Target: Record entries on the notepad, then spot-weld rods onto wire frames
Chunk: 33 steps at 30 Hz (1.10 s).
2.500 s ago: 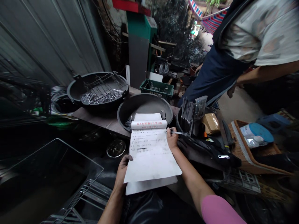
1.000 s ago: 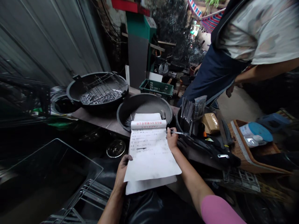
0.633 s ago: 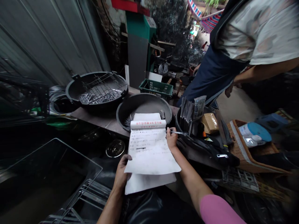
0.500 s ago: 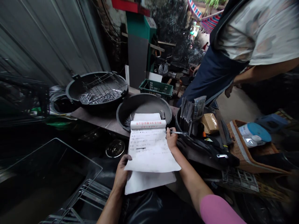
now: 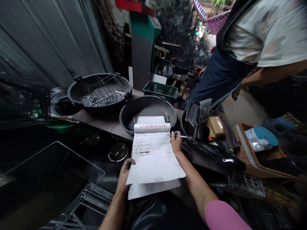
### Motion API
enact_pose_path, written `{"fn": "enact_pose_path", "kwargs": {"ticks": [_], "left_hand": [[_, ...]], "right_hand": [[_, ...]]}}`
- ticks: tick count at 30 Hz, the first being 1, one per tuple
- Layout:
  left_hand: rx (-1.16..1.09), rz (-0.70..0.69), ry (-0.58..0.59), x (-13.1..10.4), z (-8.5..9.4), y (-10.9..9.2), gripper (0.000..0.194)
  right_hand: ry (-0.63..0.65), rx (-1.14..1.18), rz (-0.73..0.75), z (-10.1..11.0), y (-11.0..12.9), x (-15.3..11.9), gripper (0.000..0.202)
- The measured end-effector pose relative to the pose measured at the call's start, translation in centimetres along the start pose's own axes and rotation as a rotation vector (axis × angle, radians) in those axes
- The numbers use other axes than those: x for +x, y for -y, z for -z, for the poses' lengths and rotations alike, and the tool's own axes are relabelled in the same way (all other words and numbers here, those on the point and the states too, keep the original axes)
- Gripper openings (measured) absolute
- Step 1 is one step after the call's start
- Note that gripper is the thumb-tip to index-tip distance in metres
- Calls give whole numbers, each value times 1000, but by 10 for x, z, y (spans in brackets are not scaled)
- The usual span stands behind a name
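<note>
A white paper pad (image 5: 155, 169) with handwritten lines and a red printed heading lies tilted in front of me, its top sheet folded over at the far edge. My left hand (image 5: 127, 171) grips the pad's left edge, thumb on top, other fingers hidden beneath. At the upper right edge, my right hand (image 5: 176, 142) pinches a pen (image 5: 183, 136), which points out to the right. The pad's far end overlaps a round dark pan (image 5: 146, 110) that contains some thin metal pieces at its left side.
Another pan (image 5: 72, 92) with metal rods and a wire grid stands at the left. Behind are a green crate (image 5: 160, 91) and a person in a dark apron (image 5: 216, 73). A wicker basket (image 5: 249, 156) sits right; wire racks (image 5: 88, 204) stand at lower left.
The lower left corner of the pad's top sheet has dropped slightly toward me, covering more of the sheet below. My hands have hardly moved.
</note>
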<state>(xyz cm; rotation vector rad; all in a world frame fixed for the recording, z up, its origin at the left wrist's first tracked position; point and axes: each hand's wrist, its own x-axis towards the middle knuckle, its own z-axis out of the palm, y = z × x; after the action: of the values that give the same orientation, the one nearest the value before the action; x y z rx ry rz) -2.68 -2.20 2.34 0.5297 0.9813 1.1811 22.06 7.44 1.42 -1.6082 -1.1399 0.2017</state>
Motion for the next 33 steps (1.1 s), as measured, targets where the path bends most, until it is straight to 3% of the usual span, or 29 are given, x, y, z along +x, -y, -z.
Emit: {"fn": "enact_pose_path", "kwargs": {"ticks": [5,10,13,18,21,27,33], "left_hand": [[3,-51,2,1,2,3,38],[12,25,13,-1,0,-2,40],[18,-4,0,1,0,-2,40],[104,-88,-45,5,0,3,29],[30,-58,27,3,-2,1,36],[27,-46,56,-3,-5,-3,37],[25,-13,85,0,-2,0,40]], "right_hand": [[37,21,-6,1,3,0,23],[22,27,-27,0,3,1,23],[41,16,-29,1,6,3,23],[-40,114,-102,15,17,3,22],[-64,220,-153,24,18,-1,24],[49,269,-293,33,6,-15,33],[185,123,-317,50,18,-28,33]]}}
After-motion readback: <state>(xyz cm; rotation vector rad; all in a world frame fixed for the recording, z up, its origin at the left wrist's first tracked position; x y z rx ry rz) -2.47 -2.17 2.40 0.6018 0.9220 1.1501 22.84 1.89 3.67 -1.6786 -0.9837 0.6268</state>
